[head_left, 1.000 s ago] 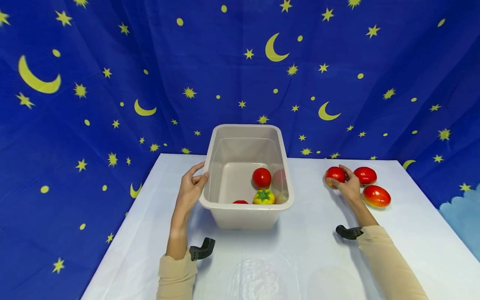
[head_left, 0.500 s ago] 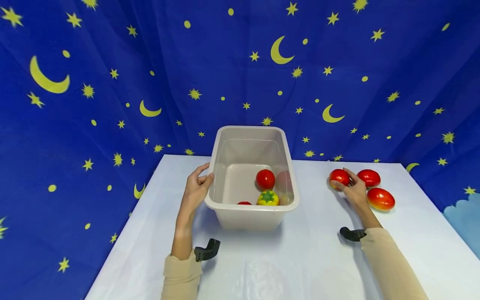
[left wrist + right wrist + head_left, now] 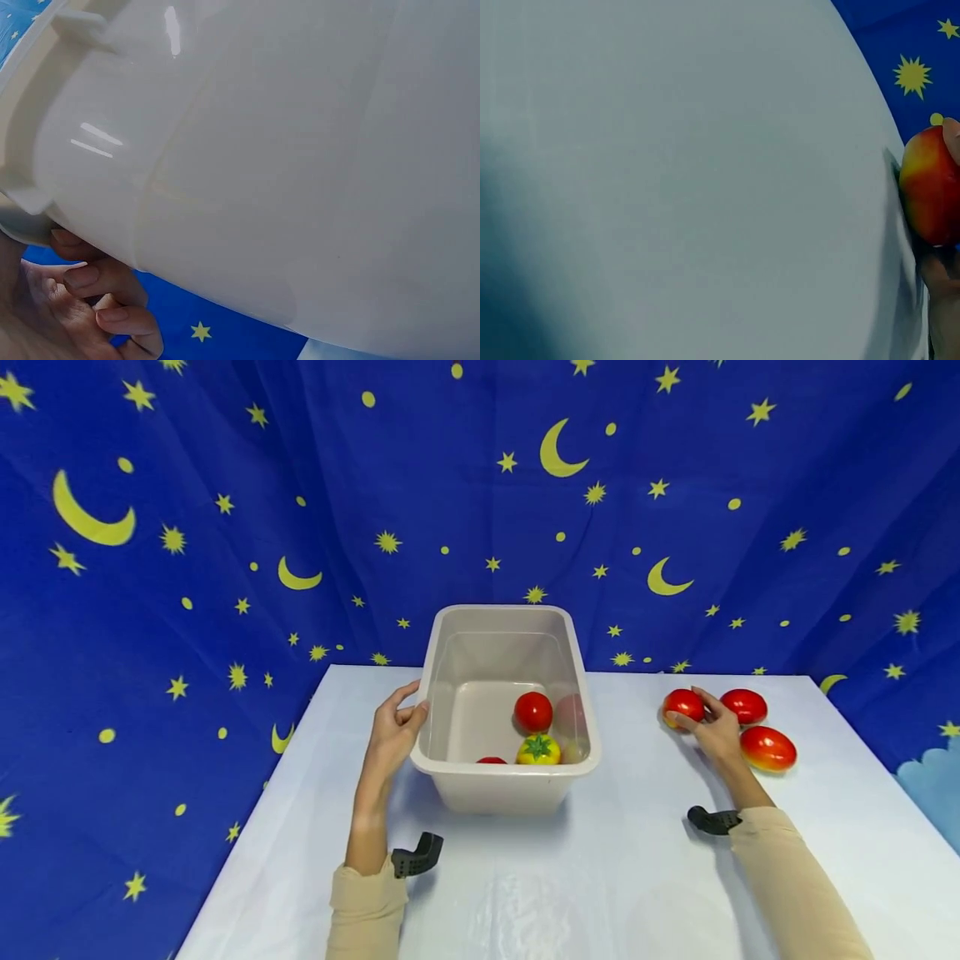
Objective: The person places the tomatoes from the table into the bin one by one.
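My left hand (image 3: 392, 731) grips the left rim of a light beige plastic bin (image 3: 498, 789), thumb at the rim; its curled fingers (image 3: 120, 319) show below the bin wall (image 3: 300, 165) in the left wrist view. Inside the bin lie a red tomato (image 3: 533, 712), a yellow fruit with a green star-shaped top (image 3: 538, 750) and a red piece (image 3: 492, 760) mostly hidden by the front rim. On the right of the table, my right hand (image 3: 718, 732) pinches a glossy red-and-yellow mango (image 3: 683, 703) between thumb and fingers. The mango (image 3: 930, 187) is partly cut off in the right wrist view.
Two more red-and-yellow mangoes, a rear one (image 3: 744, 706) and a front one (image 3: 768, 749), lie just right of my right hand. The white table (image 3: 600, 877) ends at a blue curtain (image 3: 480, 510) with yellow stars and moons. Black mounts (image 3: 417, 855) stick out from both wrists.
The head view has shifted slightly. Both hands keep their holds on the bin and the mango, with little visible movement.
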Demonstrator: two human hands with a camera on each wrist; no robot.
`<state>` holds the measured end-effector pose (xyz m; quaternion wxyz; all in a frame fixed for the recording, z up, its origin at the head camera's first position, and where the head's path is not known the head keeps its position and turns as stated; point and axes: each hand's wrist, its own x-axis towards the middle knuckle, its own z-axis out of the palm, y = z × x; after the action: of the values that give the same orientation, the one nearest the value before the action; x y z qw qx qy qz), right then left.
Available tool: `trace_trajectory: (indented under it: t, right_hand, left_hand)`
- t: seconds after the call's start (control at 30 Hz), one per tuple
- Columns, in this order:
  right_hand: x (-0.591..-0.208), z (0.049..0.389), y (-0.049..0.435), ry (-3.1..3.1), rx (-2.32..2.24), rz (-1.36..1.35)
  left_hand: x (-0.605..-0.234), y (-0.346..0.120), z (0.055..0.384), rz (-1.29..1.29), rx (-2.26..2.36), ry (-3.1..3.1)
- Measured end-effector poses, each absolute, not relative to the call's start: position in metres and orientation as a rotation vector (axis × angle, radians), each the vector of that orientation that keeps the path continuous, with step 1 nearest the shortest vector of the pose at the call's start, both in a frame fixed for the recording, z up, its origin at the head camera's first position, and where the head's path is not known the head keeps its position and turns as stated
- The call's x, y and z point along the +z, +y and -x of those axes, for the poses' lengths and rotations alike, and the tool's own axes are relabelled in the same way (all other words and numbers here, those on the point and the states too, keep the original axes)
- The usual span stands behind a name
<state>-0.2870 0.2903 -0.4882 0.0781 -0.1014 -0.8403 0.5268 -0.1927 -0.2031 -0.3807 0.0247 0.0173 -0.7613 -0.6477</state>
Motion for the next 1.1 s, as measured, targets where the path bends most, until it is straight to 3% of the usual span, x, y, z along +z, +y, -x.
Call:
trace_trajectory:
  t: [0.37,0.87,1.1]
  right_hand:
    - [-0.457,0.286,0.276,-2.449,1.64,0.214]
    - [-0.372,0.257,0.212,-2.222,1.875,-0.39]
    - [-0.352,0.242,0.189,-2.145,1.918,-0.557]
  left_hand:
    - [-0.381,-0.203,0.193,-0.061,-2.018,-2.348]
    - [-0.382,-0.202,0.194,-0.038,-2.024,-2.321]
    - [-0.382,-0.202,0.192,-0.037,-2.024,-2.325]
